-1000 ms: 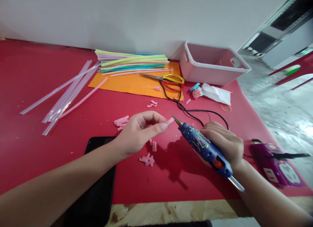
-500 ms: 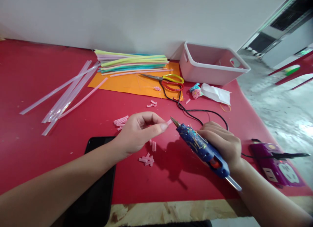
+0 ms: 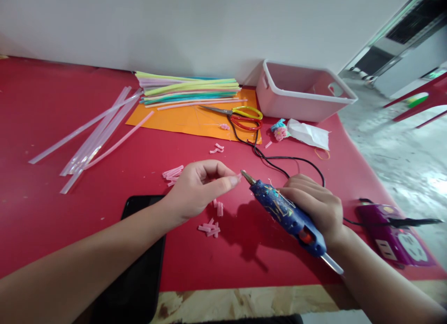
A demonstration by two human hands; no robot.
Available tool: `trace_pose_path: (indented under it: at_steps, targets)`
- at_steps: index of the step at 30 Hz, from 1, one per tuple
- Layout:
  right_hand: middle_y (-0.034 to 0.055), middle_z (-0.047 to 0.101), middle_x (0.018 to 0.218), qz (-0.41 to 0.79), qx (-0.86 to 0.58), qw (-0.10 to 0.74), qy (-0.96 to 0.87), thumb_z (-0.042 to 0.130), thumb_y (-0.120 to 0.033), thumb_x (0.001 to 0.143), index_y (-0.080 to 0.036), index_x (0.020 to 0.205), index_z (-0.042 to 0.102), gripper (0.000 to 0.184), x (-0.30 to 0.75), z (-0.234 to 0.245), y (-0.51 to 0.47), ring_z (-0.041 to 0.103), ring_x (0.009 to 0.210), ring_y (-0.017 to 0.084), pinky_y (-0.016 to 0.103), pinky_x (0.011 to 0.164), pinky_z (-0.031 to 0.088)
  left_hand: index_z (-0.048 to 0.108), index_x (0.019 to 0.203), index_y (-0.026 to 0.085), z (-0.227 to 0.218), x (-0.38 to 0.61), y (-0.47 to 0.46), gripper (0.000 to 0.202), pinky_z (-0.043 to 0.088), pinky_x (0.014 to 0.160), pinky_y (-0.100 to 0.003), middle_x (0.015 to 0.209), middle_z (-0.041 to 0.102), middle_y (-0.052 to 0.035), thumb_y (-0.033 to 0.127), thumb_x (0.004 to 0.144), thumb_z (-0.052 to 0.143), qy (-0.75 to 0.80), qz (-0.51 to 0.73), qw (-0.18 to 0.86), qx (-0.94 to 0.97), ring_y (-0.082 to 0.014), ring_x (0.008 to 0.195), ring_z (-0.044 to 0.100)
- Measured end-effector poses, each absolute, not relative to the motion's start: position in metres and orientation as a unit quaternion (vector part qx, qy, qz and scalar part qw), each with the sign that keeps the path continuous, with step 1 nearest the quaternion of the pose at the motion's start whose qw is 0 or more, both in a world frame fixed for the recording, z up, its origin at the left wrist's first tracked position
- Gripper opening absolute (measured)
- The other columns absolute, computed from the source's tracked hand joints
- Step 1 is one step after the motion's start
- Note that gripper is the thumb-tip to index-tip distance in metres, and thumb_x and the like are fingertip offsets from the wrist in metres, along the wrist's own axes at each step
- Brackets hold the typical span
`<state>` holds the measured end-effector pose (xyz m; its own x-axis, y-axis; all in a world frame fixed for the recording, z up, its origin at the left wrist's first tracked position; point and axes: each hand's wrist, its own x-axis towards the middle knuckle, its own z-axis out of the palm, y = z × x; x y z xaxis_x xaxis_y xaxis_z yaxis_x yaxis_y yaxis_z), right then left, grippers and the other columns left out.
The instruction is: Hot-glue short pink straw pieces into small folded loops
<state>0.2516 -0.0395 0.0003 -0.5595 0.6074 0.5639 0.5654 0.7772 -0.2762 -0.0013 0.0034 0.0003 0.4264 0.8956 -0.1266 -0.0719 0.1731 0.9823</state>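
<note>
Between the thumb and fingertips of my left hand [image 3: 206, 186] is pinched a short pink pipe cleaner piece [image 3: 239, 176]. My right hand [image 3: 314, 200] is wrapped round a blue hot glue gun [image 3: 286, 212], its metal nozzle at the pink piece. A clear glue stick [image 3: 332, 263] pokes out of the gun's back end. Below my left hand lie short pink pieces [image 3: 209, 228] in a loose group, and more pink pieces [image 3: 172, 173] lie partly behind the hand. A few bent pink pieces [image 3: 217, 149] rest farther back.
Bundled coloured pipe cleaners [image 3: 188, 89] and scissors [image 3: 230, 112] lie on an orange sheet [image 3: 174, 119]. Behind stands a pink bin [image 3: 296, 100]. Glue sticks [image 3: 101, 128] are at left, a black phone [image 3: 139, 268] in front, a purple power strip [image 3: 394, 235] at right. A black cord [image 3: 289, 158] crosses the table.
My right hand has shifted the glue gun slightly left, bringing its nozzle across the end of the pink piece. My left hand has stayed nearly still.
</note>
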Motion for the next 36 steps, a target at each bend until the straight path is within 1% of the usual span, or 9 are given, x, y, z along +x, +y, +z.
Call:
trace_pose_path:
  at_steps: [8,13,16,20,23,27,30,33,36]
  targets:
    - [0.0021,0.056,0.063,0.039,-0.329,0.333,-0.883,0.052,-0.019,0.094,-0.018,0.100,0.062,0.012,0.2499,0.0003,-0.0395,0.056,0.060,0.018,0.035,0.061,0.047,0.063,0.069,0.016,0.0014,-0.0008,0.0037,0.019,0.043,0.056,-0.023,0.063,0.055,0.0045,0.027,0.081,0.072,0.383,0.368,0.662,0.528,-0.0084,0.056,0.050]
    - [0.0023,0.056,0.065,0.053,-0.352,0.352,-0.866,0.054,-0.020,0.093,-0.019,0.099,0.063,0.011,0.2488,-0.0002,-0.0423,0.057,0.059,0.019,0.034,0.060,0.046,0.067,0.072,0.016,0.0014,0.0000,0.0039,0.021,0.045,0.059,-0.022,0.068,0.059,0.0033,0.033,0.081,0.076,0.381,0.374,0.668,0.519,-0.0081,0.060,0.051]
    - [0.0014,0.052,0.065,0.037,-0.363,0.364,-0.857,0.056,-0.021,0.091,-0.019,0.101,0.060,0.011,0.2502,-0.0012,-0.0432,0.053,0.060,0.019,0.035,0.060,0.046,0.068,0.075,0.016,0.0020,0.0010,0.0039,0.021,0.048,0.064,-0.023,0.070,0.060,0.0028,0.035,0.081,0.076,0.378,0.384,0.664,0.518,-0.0089,0.063,0.052]
    - [0.0011,0.049,0.066,0.029,-0.374,0.365,-0.852,0.055,-0.017,0.090,-0.020,0.102,0.057,0.012,0.2519,-0.0018,-0.0423,0.048,0.059,0.018,0.035,0.061,0.046,0.067,0.079,0.017,0.0016,0.0014,0.0037,0.022,0.048,0.060,-0.023,0.069,0.058,0.0038,0.037,0.081,0.077,0.376,0.392,0.669,0.507,-0.0086,0.059,0.051]
    - [0.0011,0.048,0.067,0.034,-0.371,0.366,-0.853,0.053,-0.021,0.092,-0.020,0.102,0.056,0.011,0.2522,-0.0023,-0.0417,0.047,0.060,0.018,0.035,0.060,0.044,0.068,0.081,0.018,0.0008,0.0009,0.0044,0.019,0.046,0.060,-0.021,0.069,0.058,0.0048,0.035,0.082,0.076,0.374,0.398,0.661,0.515,-0.0067,0.057,0.047]
    - [0.0016,0.050,0.068,0.040,-0.373,0.357,-0.856,0.053,-0.024,0.093,-0.021,0.102,0.056,0.010,0.2527,-0.0037,-0.0420,0.048,0.060,0.018,0.035,0.061,0.045,0.070,0.079,0.017,0.0016,0.0007,0.0052,0.018,0.047,0.065,-0.021,0.071,0.061,0.0031,0.033,0.082,0.077,0.375,0.405,0.643,0.531,-0.0080,0.063,0.050]
    - [0.0019,0.050,0.067,0.040,-0.371,0.359,-0.856,0.056,-0.024,0.092,-0.020,0.102,0.056,0.010,0.2534,-0.0043,-0.0421,0.050,0.061,0.019,0.035,0.062,0.045,0.069,0.077,0.016,0.0029,0.0010,0.0043,0.020,0.048,0.062,-0.022,0.071,0.060,0.0025,0.034,0.081,0.077,0.377,0.395,0.650,0.528,-0.0090,0.063,0.052]
    - [0.0018,0.050,0.068,0.041,-0.366,0.354,-0.860,0.059,-0.025,0.091,-0.021,0.102,0.056,0.012,0.2537,-0.0035,-0.0415,0.051,0.061,0.019,0.035,0.062,0.045,0.069,0.076,0.016,0.0038,0.0013,0.0031,0.021,0.049,0.057,-0.024,0.070,0.058,0.0032,0.034,0.080,0.078,0.375,0.386,0.668,0.514,-0.0090,0.058,0.052]
    - [0.0022,0.051,0.069,0.043,-0.359,0.349,-0.864,0.058,-0.025,0.092,-0.020,0.102,0.056,0.011,0.2537,-0.0026,-0.0411,0.051,0.061,0.019,0.035,0.062,0.046,0.068,0.075,0.017,0.0038,0.0009,0.0029,0.020,0.049,0.055,-0.023,0.068,0.056,0.0039,0.033,0.081,0.078,0.370,0.381,0.676,0.511,-0.0089,0.057,0.054]
